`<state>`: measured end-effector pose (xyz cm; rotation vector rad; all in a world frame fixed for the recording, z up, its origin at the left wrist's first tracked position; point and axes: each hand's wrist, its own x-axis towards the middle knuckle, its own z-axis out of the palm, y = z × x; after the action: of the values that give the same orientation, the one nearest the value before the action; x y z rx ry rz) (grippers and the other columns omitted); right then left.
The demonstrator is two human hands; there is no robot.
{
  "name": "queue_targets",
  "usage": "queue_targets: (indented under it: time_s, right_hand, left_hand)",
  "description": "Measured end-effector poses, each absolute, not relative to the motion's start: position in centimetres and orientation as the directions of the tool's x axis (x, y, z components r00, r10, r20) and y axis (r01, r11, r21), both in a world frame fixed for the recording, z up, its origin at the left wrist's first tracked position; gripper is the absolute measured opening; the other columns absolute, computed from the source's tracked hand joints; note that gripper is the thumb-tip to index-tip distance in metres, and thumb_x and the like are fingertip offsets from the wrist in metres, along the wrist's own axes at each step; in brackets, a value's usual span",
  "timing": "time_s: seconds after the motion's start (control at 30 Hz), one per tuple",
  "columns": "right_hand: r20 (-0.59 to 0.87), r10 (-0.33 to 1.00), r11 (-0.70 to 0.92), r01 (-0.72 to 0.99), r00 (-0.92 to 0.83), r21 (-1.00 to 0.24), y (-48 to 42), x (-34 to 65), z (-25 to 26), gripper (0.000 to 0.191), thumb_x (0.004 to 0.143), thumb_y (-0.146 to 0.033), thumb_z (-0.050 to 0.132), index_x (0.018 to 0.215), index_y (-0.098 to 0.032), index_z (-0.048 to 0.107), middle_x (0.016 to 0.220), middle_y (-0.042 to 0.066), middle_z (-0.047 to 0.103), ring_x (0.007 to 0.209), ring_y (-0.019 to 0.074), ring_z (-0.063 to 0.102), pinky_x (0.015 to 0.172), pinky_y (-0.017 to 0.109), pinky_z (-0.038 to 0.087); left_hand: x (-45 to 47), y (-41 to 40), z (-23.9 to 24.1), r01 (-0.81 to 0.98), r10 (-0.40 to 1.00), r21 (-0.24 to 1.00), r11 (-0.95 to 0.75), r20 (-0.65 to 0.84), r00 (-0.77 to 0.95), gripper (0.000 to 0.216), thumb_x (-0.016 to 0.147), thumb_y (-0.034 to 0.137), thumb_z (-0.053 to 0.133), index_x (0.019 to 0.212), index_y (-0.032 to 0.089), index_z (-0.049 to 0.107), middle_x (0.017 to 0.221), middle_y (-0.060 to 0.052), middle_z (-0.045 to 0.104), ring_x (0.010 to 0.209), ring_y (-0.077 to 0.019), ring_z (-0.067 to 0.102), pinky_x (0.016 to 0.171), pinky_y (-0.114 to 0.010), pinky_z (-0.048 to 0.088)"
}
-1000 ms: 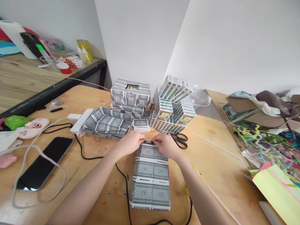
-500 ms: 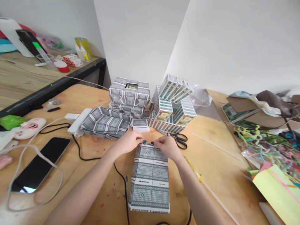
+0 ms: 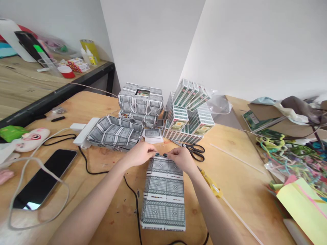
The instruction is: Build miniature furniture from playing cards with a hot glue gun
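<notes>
A long block covered in grey-patterned playing cards point(image 3: 165, 194) lies on the wooden table in front of me. My left hand point(image 3: 143, 153) is closed at its far left edge, thumb and fingertips pressed on the rim. At the same far edge, a small gap to the right, my right hand point(image 3: 182, 158) pinches the rim in the same way. My fingers hide part of that edge. Beyond my left hand stands an open tray made of cards point(image 3: 116, 132). Black-handled scissors point(image 3: 195, 149) lie beside my right hand, and a yellow glue gun point(image 3: 211, 183) lies partly behind my right forearm.
A card-covered box point(image 3: 140, 102) and stacked card packs point(image 3: 180, 117) stand at the back. At left are a phone point(image 3: 48, 177), a white power strip point(image 3: 87, 132) and cables. A box of colourful scraps point(image 3: 293, 153) is on the right. A black cord point(image 3: 136, 200) runs beside the block.
Both hands stay at the block's far edge, with only a tiny shift of the fingertips. The view has moved very slightly; everything else stays in place.
</notes>
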<state>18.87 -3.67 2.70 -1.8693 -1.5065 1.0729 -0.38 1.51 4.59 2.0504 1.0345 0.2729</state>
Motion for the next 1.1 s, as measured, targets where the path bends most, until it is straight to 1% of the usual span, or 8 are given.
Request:
queue_targets:
  time_s: [0.2,0.3,0.53,0.9,1.1]
  right_hand:
    - [-0.282,0.957,-0.272,0.573,0.075,-0.773,-3.47,18.99,2.52,0.022,0.068,-0.032,0.060,0.065,-0.013,0.070,0.051,-0.001,0.056,0.048,0.0098,0.044,0.046,0.021,0.031]
    - [-0.275,0.958,-0.269,0.582,0.080,-0.768,-3.48,18.94,2.57,0.021,0.068,-0.031,0.060,0.064,-0.013,0.069,0.050,-0.002,0.055,0.047,0.0094,0.042,0.045,0.021,0.030]
    - [-0.282,0.956,-0.278,0.574,0.084,-0.770,-3.33,18.77,2.92,0.018,0.067,-0.028,0.061,0.061,-0.013,0.069,0.053,-0.001,0.060,0.049,0.0102,0.047,0.048,0.022,0.031]
    - [-0.297,0.952,-0.286,0.568,0.077,-0.772,-3.16,18.71,3.14,0.020,0.067,-0.029,0.061,0.065,-0.012,0.071,0.052,-0.001,0.058,0.047,0.0089,0.044,0.045,0.021,0.029]
    - [-0.304,0.950,-0.289,0.558,0.069,-0.778,-3.23,18.91,3.17,0.021,0.066,-0.031,0.062,0.064,-0.013,0.071,0.054,0.000,0.062,0.048,0.0107,0.049,0.046,0.022,0.032]
  left_hand:
    - [-0.23,1.62,4.18,0.629,0.769,0.700,-0.338,-0.180,0.614,0.026,0.080,0.027,0.048,0.072,0.016,0.070,0.070,-0.003,0.070,0.064,-0.0165,0.059,0.057,-0.025,0.036]
    - [-0.15,1.67,3.96,0.630,0.782,0.709,-0.317,-0.180,0.597,0.024,0.078,0.026,0.050,0.075,0.015,0.071,0.074,-0.004,0.072,0.068,-0.0173,0.062,0.060,-0.025,0.038]
    - [-0.03,1.60,4.05,0.620,0.798,0.731,-0.284,-0.179,0.576,0.022,0.077,0.024,0.052,0.079,0.015,0.072,0.082,-0.005,0.073,0.074,-0.0190,0.065,0.066,-0.026,0.042]
    - [-0.18,1.75,4.10,0.632,0.786,0.722,-0.283,-0.203,0.583,0.024,0.078,0.028,0.051,0.077,0.016,0.071,0.079,-0.005,0.072,0.072,-0.0188,0.063,0.064,-0.026,0.040]
    - [-0.19,1.77,3.92,0.625,0.778,0.729,-0.279,-0.210,0.592,0.025,0.078,0.028,0.051,0.079,0.015,0.072,0.080,-0.005,0.072,0.072,-0.0186,0.062,0.063,-0.026,0.039]
